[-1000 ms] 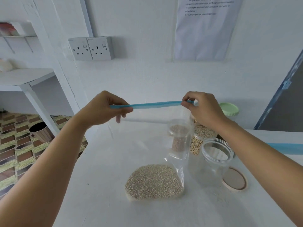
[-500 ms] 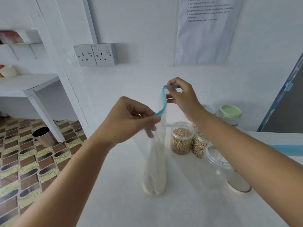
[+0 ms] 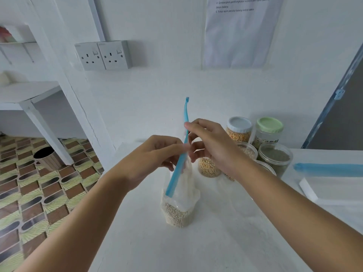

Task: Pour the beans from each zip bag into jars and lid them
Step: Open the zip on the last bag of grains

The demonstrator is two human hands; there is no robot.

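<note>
Logged bag (image 3: 186, 185) standing on the desk (image 3: 196, 248), dead ahead, pale beans (image 3: 176, 214) settled in its bottom, just below both hands. Noted zip (image 3: 177, 169) edge-on to the camera; long axis near upright, leaning away; lower end down by the beans, upper end free above the right hand. Found left hand (image 3: 157, 156) pinching the zip about mid-length from the left; right hand (image 3: 210, 146) pinching it slightly higher from the right; neither nearer, both on it. Cannot tell whether the zip is parted; judged opening as the step in hand, the pull to go across the strip, not along it. Beyond, marked open jar (image 3: 209, 167) of yellow beans just behind the bag; clear rim (image 3: 265, 167) behind the right forearm, contents hidden; lidded jars (image 3: 238, 130) further back. Against a second ago: then zip stretched level between hands set well apart, bag broadside; now turned edge-on, hands close together.
</note>
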